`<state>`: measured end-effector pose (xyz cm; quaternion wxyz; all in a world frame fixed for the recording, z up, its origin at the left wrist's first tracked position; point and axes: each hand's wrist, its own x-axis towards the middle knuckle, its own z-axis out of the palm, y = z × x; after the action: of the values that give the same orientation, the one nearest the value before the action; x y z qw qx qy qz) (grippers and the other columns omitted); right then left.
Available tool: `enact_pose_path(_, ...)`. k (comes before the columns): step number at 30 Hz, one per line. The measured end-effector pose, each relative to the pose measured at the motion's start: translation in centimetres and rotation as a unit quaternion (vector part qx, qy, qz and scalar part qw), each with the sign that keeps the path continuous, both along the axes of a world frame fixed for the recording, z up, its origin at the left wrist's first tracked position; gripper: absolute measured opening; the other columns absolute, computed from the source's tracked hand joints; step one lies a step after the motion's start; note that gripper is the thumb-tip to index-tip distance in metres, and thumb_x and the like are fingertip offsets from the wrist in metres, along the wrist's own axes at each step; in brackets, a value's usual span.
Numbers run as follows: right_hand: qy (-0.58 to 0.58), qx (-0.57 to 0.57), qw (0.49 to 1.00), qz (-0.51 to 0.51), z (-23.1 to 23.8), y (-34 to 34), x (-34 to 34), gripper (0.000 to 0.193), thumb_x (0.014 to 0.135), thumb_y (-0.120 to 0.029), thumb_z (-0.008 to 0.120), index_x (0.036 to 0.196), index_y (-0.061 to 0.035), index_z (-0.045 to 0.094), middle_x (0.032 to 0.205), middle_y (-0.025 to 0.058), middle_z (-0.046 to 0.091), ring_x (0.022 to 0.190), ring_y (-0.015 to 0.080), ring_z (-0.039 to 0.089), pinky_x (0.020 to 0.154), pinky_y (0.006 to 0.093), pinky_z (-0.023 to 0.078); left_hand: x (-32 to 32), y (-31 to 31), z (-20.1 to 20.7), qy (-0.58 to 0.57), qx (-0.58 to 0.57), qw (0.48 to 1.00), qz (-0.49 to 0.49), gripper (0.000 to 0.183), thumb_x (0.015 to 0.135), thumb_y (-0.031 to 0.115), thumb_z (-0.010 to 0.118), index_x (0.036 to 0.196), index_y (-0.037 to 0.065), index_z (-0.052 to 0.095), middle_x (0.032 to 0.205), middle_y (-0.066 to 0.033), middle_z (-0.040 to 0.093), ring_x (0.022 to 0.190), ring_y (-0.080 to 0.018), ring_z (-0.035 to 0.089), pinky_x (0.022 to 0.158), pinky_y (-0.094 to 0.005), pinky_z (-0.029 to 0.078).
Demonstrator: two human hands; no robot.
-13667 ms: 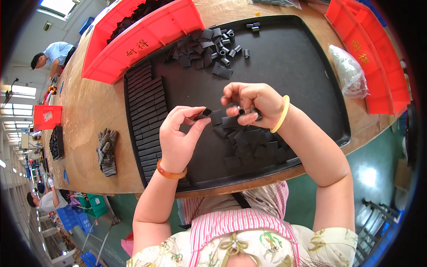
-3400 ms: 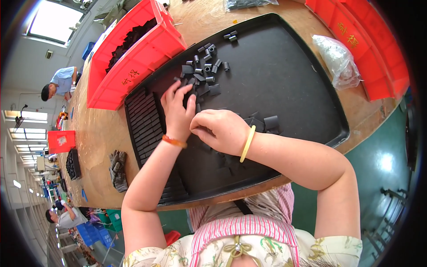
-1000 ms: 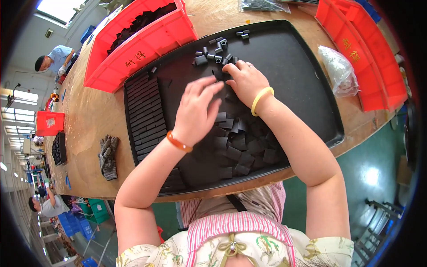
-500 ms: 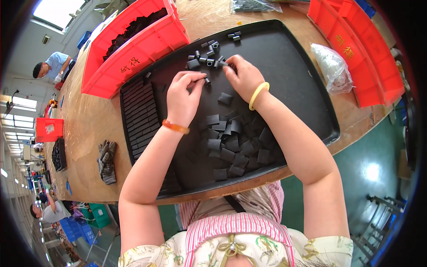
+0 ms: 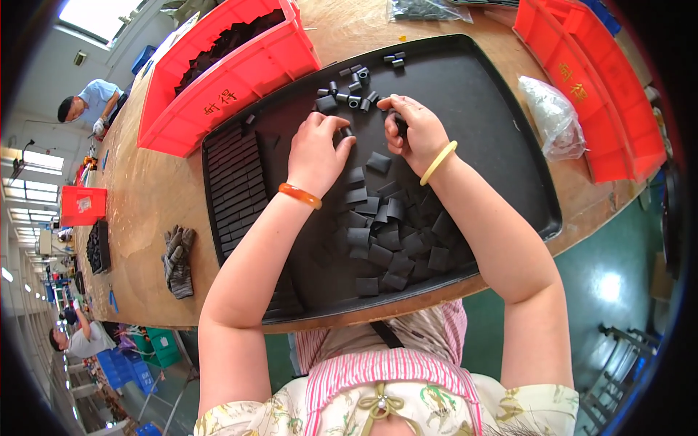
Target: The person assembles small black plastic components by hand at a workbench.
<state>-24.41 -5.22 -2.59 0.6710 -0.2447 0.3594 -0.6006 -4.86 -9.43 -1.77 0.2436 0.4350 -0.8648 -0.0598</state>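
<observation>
My left hand [image 5: 314, 151] is closed in a pinch on a small black tube [image 5: 345, 133] above the black tray [image 5: 480, 123]. To its right, my right hand [image 5: 420, 134] curls its fingers around a dark piece [image 5: 400, 125], mostly hidden by the fingers. Just beyond both hands lies a loose group of short black tubes [image 5: 354, 101]. Nearer to me, a pile of thin, slightly curved black pieces [image 5: 380, 254] covers part of the tray. Rows of black strips [image 5: 236, 192] lie side by side along the tray's left edge.
A red bin [image 5: 225, 94] of black pieces stands at the tray's far left. At right are a red bin [image 5: 582, 94] and a clear plastic bag [image 5: 550, 120]. A striped glove [image 5: 177, 261] lies left on the wooden table [image 5: 145, 218]. Another person [image 5: 94, 105] works at far left.
My right hand has drawn back from the tube group toward me, its fingers now curled around a dark piece. My left hand still pinches a tube, turned slightly. The whole view has shifted a little.
</observation>
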Motion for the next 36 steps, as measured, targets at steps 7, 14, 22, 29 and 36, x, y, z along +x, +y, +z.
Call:
enact_pose_path(7,0.055,0.073,0.995,0.034,1.0,0.6,1.4,0.035,0.100,-0.042,0.052,0.103,-0.0080,0.058,0.074,0.0001,0.050,0.057,0.0081,0.046,0.045,0.0205,0.033,-2.1,2.1,2.5,0.134,0.076,0.986,-0.068,0.030,0.078,0.010,0.076,0.106,0.007,0.066,0.092,-0.0056,0.064,0.086,-0.0216,0.062,0.079,-0.0335,0.051)
enact_pose_path(14,-0.067,0.055,0.990,0.109,1.2,0.8,1.2,0.022,0.097,-0.030,0.061,0.098,-0.0083,0.058,0.076,0.0005,0.052,0.058,0.0082,0.046,0.046,0.0206,0.034,-2.3,1.4,2.7,0.293,0.097,0.946,-0.096,0.038,0.079,0.010,0.078,0.114,0.008,0.064,0.094,-0.0055,0.067,0.084,-0.0169,0.062,0.077,-0.0300,0.051)
enact_pose_path(22,-0.103,0.066,0.990,0.068,0.5,0.6,1.2,0.018,0.096,-0.026,0.061,0.095,-0.0073,0.060,0.076,-0.0001,0.051,0.059,0.0085,0.047,0.049,0.0227,0.039,3.3,-2.8,-0.1,-0.138,0.110,0.966,0.189,0.087,0.090,0.058,0.058,0.147,-0.003,0.034,0.151,-0.0315,0.032,0.142,-0.0447,0.029,0.116,-0.0476,0.026)
enact_pose_path(29,-0.065,0.091,0.993,0.043,0.5,0.8,1.1,0.023,0.098,-0.030,0.059,0.093,-0.0076,0.059,0.073,0.0004,0.054,0.057,0.0086,0.048,0.050,0.0229,0.042,0.7,2.1,1.1,0.017,0.108,0.994,0.028,0.076,0.090,0.039,0.065,0.145,-0.005,0.035,0.147,-0.0263,0.039,0.139,-0.0378,0.035,0.116,-0.0417,0.029)
enact_pose_path(36,-0.069,0.076,0.994,0.026,0.2,0.8,1.5,0.023,0.098,-0.031,0.060,0.093,-0.0084,0.059,0.076,0.0028,0.063,0.054,0.0082,0.054,0.048,0.0225,0.047,-0.2,-2.4,0.6,-0.084,0.027,0.996,0.009,0.051,0.092,0.026,0.063,0.135,0.000,0.052,0.142,-0.0191,0.049,0.133,-0.0363,0.044,0.111,-0.0414,0.036)
